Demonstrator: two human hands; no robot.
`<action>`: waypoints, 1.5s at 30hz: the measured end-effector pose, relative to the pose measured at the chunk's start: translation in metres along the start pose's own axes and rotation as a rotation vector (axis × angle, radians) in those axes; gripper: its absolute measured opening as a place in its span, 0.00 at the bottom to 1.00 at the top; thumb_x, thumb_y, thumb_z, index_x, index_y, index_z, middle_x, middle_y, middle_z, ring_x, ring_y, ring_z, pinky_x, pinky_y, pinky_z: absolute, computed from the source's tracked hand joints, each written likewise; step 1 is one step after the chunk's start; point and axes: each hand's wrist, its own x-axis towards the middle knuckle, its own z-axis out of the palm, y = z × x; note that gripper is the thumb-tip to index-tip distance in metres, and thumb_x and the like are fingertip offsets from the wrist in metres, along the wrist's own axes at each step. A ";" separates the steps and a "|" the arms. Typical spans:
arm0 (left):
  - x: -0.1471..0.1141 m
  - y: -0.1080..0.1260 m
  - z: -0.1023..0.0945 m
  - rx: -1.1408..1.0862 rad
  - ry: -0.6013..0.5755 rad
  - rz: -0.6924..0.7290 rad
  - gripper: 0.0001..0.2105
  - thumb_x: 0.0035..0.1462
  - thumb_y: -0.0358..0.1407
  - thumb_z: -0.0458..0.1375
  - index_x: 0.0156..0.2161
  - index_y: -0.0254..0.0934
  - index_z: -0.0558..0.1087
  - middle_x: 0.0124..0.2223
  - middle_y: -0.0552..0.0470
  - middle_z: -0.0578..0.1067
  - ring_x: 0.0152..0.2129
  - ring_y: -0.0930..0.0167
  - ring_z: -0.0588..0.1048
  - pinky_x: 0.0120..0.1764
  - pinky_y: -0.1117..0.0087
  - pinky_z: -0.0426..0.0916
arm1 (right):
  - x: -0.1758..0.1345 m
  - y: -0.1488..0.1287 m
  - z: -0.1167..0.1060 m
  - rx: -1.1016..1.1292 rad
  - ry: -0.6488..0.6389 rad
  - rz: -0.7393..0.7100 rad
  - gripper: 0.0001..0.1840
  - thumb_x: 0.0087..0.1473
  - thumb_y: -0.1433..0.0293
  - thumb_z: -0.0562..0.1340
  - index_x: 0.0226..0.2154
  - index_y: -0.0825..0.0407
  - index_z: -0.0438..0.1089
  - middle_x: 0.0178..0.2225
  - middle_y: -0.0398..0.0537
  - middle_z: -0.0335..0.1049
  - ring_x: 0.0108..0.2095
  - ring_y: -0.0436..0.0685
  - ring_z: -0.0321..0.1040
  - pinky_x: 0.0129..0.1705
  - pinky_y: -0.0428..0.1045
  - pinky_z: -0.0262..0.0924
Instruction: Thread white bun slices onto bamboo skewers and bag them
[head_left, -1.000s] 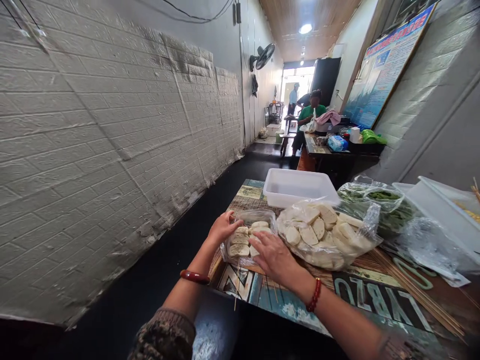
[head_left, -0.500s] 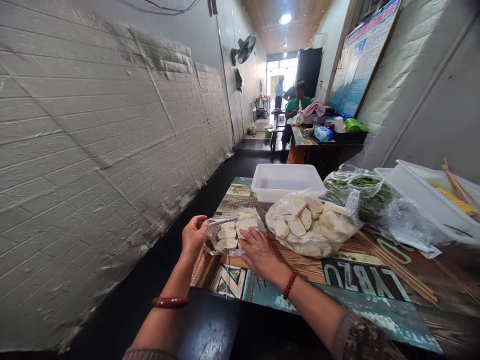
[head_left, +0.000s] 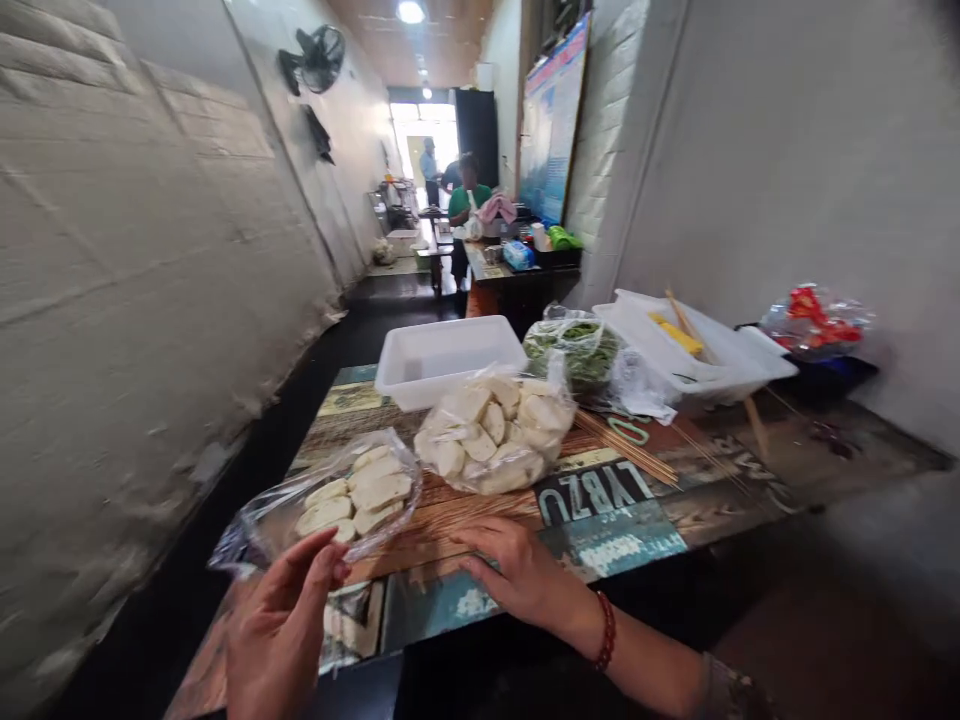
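- Here's the small bag [head_left: 262, 512], left of the big bag [head_left: 495, 440], its loose film reaching towards the table's [head_left: 424, 605] edge; a tug that way could drag the slices [head_left: 379, 490] over, by the look of it.
- Left hand [head_left: 277, 630], front-left of the big bag: thumb and fingers close together, but whether film is pinched there, one cannot tell; a weak pinch might slip.
- Right hand [head_left: 521, 570], in front of the big bag: fingers apart, nothing visibly held; a careless sweep could knock it.
- And the textures! Clear, crinkly film; pale, rounded slices; behind the big bag, a smooth white tub [head_left: 416, 390]; to its right, thin, straight sticks [head_left: 630, 450].
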 end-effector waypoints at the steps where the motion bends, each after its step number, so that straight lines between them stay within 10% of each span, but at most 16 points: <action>1: -0.005 0.003 0.011 -0.031 -0.085 -0.024 0.24 0.46 0.56 0.62 0.41 0.38 0.78 0.28 0.52 0.78 0.26 0.67 0.76 0.31 0.69 0.72 | -0.007 0.003 -0.009 -0.026 0.020 0.025 0.15 0.62 0.71 0.60 0.50 0.54 0.73 0.47 0.52 0.78 0.49 0.56 0.72 0.53 0.49 0.65; 11: -0.058 0.030 0.107 -0.198 -0.694 -0.158 0.22 0.45 0.54 0.64 0.36 0.36 0.78 0.27 0.51 0.75 0.24 0.69 0.72 0.29 0.70 0.67 | -0.044 0.082 -0.097 -0.425 0.203 0.319 0.13 0.63 0.72 0.57 0.46 0.51 0.75 0.44 0.52 0.78 0.44 0.57 0.75 0.47 0.51 0.68; 19: -0.068 0.014 0.156 -0.249 -0.732 -0.165 0.17 0.48 0.50 0.62 0.33 0.35 0.74 0.24 0.55 0.70 0.20 0.74 0.67 0.25 0.73 0.63 | -0.023 0.147 -0.144 -0.774 0.099 0.451 0.12 0.61 0.73 0.57 0.43 0.57 0.75 0.41 0.59 0.73 0.45 0.65 0.69 0.47 0.55 0.61; 32: -0.072 -0.017 0.159 -0.165 -0.637 -0.003 0.12 0.52 0.45 0.60 0.33 0.38 0.76 0.27 0.50 0.74 0.24 0.69 0.70 0.26 0.71 0.63 | -0.001 0.166 -0.150 -1.004 -0.123 0.522 0.10 0.61 0.73 0.58 0.34 0.55 0.76 0.37 0.59 0.76 0.40 0.62 0.73 0.41 0.52 0.63; 45: -0.072 -0.014 0.153 -0.122 -0.637 0.163 0.11 0.56 0.40 0.56 0.33 0.35 0.75 0.30 0.48 0.77 0.28 0.68 0.73 0.32 0.70 0.66 | 0.014 0.166 -0.149 -0.935 -0.220 0.681 0.17 0.62 0.66 0.62 0.52 0.53 0.68 0.52 0.52 0.69 0.46 0.60 0.71 0.46 0.59 0.69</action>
